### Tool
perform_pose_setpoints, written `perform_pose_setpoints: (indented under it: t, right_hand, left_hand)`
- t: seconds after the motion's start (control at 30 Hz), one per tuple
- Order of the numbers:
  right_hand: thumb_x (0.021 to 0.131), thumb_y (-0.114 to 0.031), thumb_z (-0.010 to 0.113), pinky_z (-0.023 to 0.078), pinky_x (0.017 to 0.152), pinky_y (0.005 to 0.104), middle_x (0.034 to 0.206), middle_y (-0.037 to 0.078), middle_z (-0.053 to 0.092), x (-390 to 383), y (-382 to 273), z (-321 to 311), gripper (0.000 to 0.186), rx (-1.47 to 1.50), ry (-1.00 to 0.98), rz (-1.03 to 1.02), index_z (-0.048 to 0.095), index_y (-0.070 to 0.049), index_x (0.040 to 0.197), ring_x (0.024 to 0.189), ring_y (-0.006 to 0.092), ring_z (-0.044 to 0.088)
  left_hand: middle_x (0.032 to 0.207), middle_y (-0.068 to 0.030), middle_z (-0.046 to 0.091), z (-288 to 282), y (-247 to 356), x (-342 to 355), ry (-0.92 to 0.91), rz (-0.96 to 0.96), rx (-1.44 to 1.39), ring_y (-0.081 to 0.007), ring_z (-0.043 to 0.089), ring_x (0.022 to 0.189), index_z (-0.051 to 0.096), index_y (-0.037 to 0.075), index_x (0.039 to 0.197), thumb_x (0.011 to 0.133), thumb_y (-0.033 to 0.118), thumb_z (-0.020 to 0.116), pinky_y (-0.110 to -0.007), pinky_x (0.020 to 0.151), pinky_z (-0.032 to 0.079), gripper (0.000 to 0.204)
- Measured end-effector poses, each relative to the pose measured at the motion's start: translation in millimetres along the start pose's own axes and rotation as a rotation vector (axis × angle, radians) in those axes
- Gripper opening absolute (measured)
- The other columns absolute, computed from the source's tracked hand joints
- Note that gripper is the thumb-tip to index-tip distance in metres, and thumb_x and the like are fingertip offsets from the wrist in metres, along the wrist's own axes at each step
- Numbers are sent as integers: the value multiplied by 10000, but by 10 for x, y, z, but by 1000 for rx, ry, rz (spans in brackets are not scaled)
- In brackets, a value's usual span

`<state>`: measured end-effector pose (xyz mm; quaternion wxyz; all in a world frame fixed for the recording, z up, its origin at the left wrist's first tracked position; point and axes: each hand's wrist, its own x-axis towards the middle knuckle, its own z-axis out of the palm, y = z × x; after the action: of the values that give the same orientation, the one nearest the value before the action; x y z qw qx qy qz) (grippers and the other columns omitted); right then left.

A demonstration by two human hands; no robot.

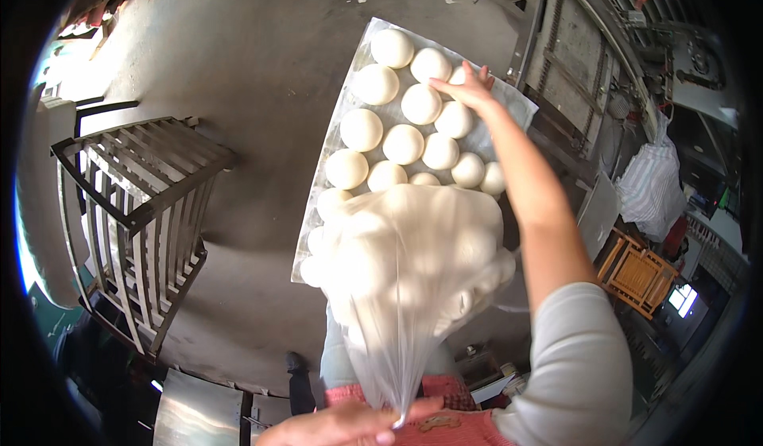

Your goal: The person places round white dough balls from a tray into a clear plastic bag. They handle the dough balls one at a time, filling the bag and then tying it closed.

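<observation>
Two bare hands with a bag and a tray of white balls. The left hand (350, 426), at the bottom centre of the frame, has a narrow grip, its fingers closed about the gathered neck of a clear plastic bag (401, 343). The bag widens upward from this neck to the middle of the frame; many white balls show blurred through its film, crowded together. It hides the lower part of a pale tray (478, 140), which slants across the upper centre; whether the bag rests on the tray cannot be told.

On the uncovered part of the tray, white balls (403, 144) lie in uneven rows, some touching and others slightly apart. The right hand (470, 90) is over the tray's upper right part, thumb and fingers spread wide around one ball; whether the grip bears on it cannot be told. The right forearm (540, 207) crosses the tray's right edge.

At left, a slatted metal rack (151, 184) stands on the grey floor (238, 88). At right are a white striped sack (652, 184) and, below it, a wooden chair (636, 275).
</observation>
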<state>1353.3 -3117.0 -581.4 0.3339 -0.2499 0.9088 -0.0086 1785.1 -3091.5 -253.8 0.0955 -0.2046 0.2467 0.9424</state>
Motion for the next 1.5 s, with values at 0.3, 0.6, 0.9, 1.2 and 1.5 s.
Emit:
perform_pose_setpoints:
  t: [0.3,0.6,0.9,1.2,1.5]
  right_hand:
    - [659,-769,506,348,999,529,1414,106,337,419,-368,293,906,-230,103,132,502,-108,1280,1317,341,256]
    - [659,-811,442,341,1007,433,1282,234,479,847,-388,-616,989,-314,115,-131,565,14,1190,1208,359,436]
    - [795,-416,605,331,972,452,1305,168,395,-2862,211,-1498,624,903,-1101,-525,472,6,1236,1180,312,365]
    - [669,-417,764,244,1061,516,1476,203,160,-3528,360,-548,915,-387,-484,-645,331,-9,1364,1378,379,106]
    - [675,-326,778,305,1048,493,1391,134,363,-1092,-906,-92,668,-63,69,-932,497,-136,1250,1339,313,271]
  left_hand:
    - [852,-170,617,-416,-81,27,-104,458,173,-275,584,625,485,-111,1172,950,207,425,-380,560,444,392]
    - [1028,-253,595,-386,-168,-144,-192,371,149,-277,618,853,429,-124,1245,963,180,404,-352,742,498,415]
    - [624,4,332,63,155,121,-28,37,-487,-96,314,558,-25,75,1458,989,150,341,-228,535,311,600]
    - [677,1,411,198,21,-106,6,-26,-333,-98,327,562,187,28,1433,974,112,367,-228,529,300,500]
    - [609,29,376,-169,-20,-159,-88,-43,-314,-79,317,527,255,-24,1406,960,164,450,-229,503,267,523]
